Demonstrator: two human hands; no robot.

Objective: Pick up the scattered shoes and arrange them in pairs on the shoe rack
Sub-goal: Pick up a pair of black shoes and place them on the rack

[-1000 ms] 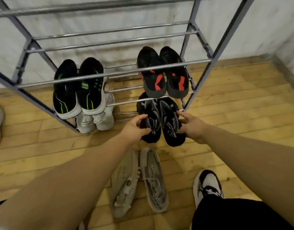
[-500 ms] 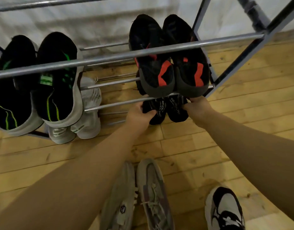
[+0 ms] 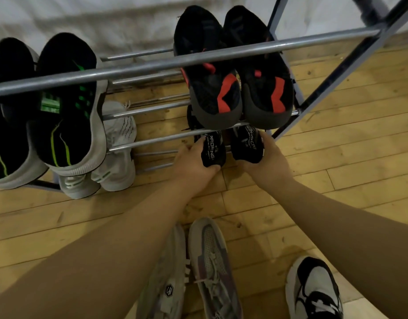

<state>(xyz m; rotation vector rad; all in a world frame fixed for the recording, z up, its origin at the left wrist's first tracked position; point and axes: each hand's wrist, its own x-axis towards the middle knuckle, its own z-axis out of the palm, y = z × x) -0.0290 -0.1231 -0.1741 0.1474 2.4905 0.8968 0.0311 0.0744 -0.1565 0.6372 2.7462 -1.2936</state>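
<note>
Well left of the hands, upper tier: a black-and-green pair sits side by side on the rails, heels toward the person.
Left of the hands, lower down: a pale grey pair rests under the green one, its heels poking out past it.
Shoe rack: grey metal rails and dark uprights, standing against a white wall on a wooden floor.
Left hand: fingers curled round the heel of the left shoe of the black lettered pair.
Black lettered pair: held side by side between the hands at the rack's lowest rails; the toes are hidden beneath the pair above.
Right hand: wrapped round the heel of the right shoe of that pair, thumb on its outer side.
Just above the hands: a black-and-red pair on the upper tier, heels overhanging the front rail.
Nearer the person than the hands: a grey laced pair lies on the floor between the forearms.
Right of that, beyond the right forearm: a single black-and-white shoe on the floor.
</note>
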